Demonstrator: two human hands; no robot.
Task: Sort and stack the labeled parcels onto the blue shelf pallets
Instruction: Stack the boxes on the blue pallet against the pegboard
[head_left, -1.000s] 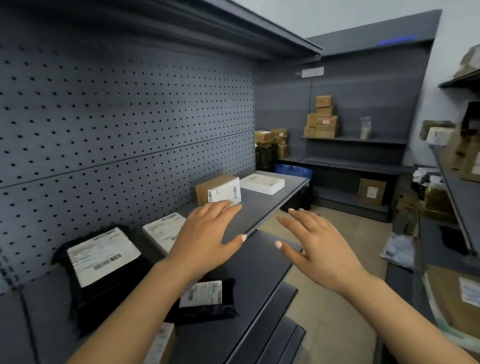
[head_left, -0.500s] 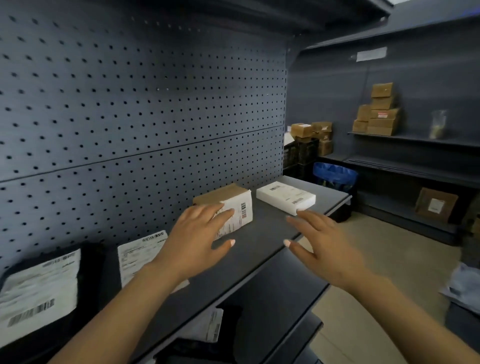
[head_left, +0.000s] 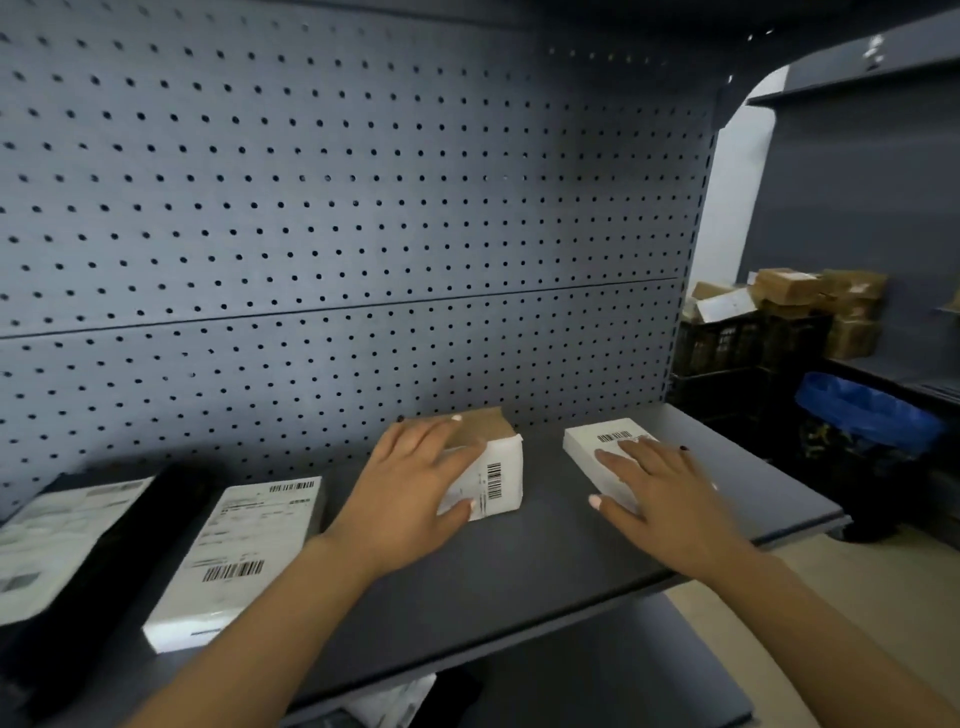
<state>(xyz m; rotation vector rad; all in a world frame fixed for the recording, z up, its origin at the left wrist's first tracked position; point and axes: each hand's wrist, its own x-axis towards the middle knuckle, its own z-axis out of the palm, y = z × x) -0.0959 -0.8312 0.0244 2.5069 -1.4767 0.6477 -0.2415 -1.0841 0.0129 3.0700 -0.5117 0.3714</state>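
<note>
A small brown box with a white barcode label (head_left: 496, 480) stands on the grey shelf (head_left: 519, 571) near the pegboard. My left hand (head_left: 410, 483) grips it, fingers across its top and thumb on the labelled front. To its right lies a flat white parcel (head_left: 597, 441) with a barcode. My right hand (head_left: 662, 486) rests flat on that parcel with straight fingers, covering its near half. Further left on the shelf lie a white labelled parcel (head_left: 239, 551) and a black bag with a large label (head_left: 62, 540).
The perforated back panel (head_left: 337, 208) closes off the shelf behind. Past the shelf's right end stand a black crate (head_left: 727, 345) topped with brown boxes (head_left: 810, 291) and a bin with a blue liner (head_left: 867, 410). A lower shelf (head_left: 597, 675) juts out underneath.
Both hands have reached forward onto the shelf. The left hand has closed round the brown box and the right hand has landed on the white parcel. The view has moved closer.
</note>
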